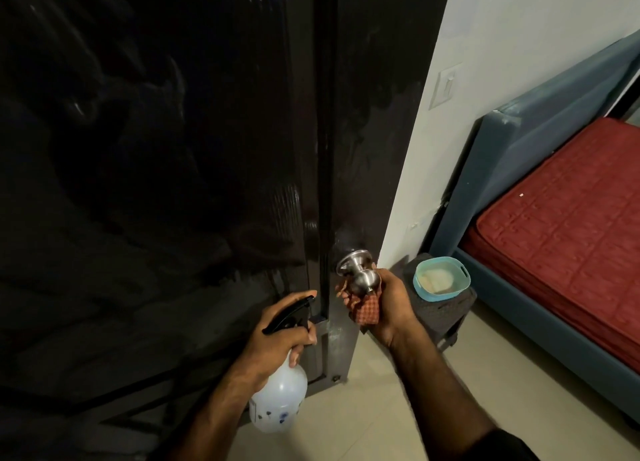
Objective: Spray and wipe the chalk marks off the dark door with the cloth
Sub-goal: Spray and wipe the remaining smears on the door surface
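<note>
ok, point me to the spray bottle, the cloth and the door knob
spray bottle (280, 396), head view, on the translucent body below the left hand.
cloth (366, 308), head view, on the red checked fold under the right hand.
door knob (367, 279), head view, on the round steel ball.

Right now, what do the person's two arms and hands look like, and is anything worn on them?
Both forearms are bare. The left hand and the right hand wear no gloves, and no rings or watch show. A dark sleeve edge appears only on the right upper arm.

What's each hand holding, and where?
Left hand grips the spray bottle at its neck; right hand holds the checked cloth bunched against the door knob.
</note>
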Tool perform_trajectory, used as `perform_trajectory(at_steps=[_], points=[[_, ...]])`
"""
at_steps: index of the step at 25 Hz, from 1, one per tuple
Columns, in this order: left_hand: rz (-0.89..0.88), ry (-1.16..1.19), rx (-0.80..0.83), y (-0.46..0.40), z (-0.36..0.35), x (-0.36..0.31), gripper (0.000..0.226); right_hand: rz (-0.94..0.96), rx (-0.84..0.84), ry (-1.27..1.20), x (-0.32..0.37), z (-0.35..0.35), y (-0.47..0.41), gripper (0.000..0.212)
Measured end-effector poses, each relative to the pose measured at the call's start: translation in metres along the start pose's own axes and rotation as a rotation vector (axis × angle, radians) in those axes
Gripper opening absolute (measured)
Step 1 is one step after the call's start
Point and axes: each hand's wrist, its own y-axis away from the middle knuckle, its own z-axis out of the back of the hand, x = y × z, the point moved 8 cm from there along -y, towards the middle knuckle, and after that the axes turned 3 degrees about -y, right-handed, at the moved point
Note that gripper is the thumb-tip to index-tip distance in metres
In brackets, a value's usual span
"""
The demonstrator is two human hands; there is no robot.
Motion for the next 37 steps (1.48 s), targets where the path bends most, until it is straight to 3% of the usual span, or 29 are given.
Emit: perform_trajectory(at_steps=[2, 4, 6, 10, 14, 18, 20, 22, 24, 26, 28, 30, 34, 37], points=[[0.001, -0.017, -0.013, -0.002, 0.003, 0.0, 0.071, 0.314, -0.132, 0.329, 0.022, 0.009, 0.003, 0.042], [0.004, -0.002, -0.03, -0.004, 0.006, -0.001, 0.071, 0.716, -0.277, 0.935, 0.043, -0.001, 0.027, 0.031], [0.008, 0.01, -0.04, -0.006, 0.007, -0.002, 0.073, 0.992, -0.307, 1.379, 0.045, -0.022, 0.048, 0.036], [0.019, 0.018, -0.052, -0.011, 0.004, -0.004, 0.074, 1.127, -0.118, 1.862, 0.045, -0.05, 0.062, 0.048], [0.002, 0.054, -0.111, -0.014, 0.005, -0.01, 0.072, 1.127, 0.046, 2.555, 0.014, -0.075, 0.066, 0.059], [-0.039, 0.043, -0.124, -0.011, 0.005, -0.021, 0.063, 1.093, 0.215, 2.911, 0.001, -0.081, 0.064, 0.059], [-0.04, 0.051, -0.132, -0.009, 0.006, -0.023, 0.062, 1.143, 0.237, 2.767, 0.013, -0.08, 0.064, 0.054], [-0.042, 0.059, -0.142, -0.007, 0.008, -0.023, 0.061, 1.143, 0.061, 2.262, 0.04, -0.071, 0.064, 0.051], [-0.045, 0.057, -0.143, -0.005, 0.008, -0.024, 0.061, 1.045, -0.134, 1.585, 0.054, -0.047, 0.059, 0.041], [-0.05, 0.057, -0.122, -0.003, 0.006, -0.025, 0.061, 0.776, -0.263, 0.79, 0.048, -0.009, 0.04, 0.024], [-0.05, 0.049, -0.088, 0.0, 0.005, -0.024, 0.062, 0.311, -0.247, 0.276, 0.016, 0.013, 0.021, 0.036], [-0.037, 0.015, -0.061, 0.0, 0.005, -0.023, 0.056, 0.145, -0.178, 0.187, 0.009, 0.025, 0.022, 0.041], [0.006, -0.089, -0.087, -0.004, -0.002, -0.014, 0.023, 0.171, -0.216, 0.017, 0.018, 0.05, 0.033, 0.041], [0.084, -0.16, -0.038, -0.009, -0.017, -0.002, 0.035, 0.104, -0.166, 0.024, -0.001, 0.044, 0.048, 0.05]])
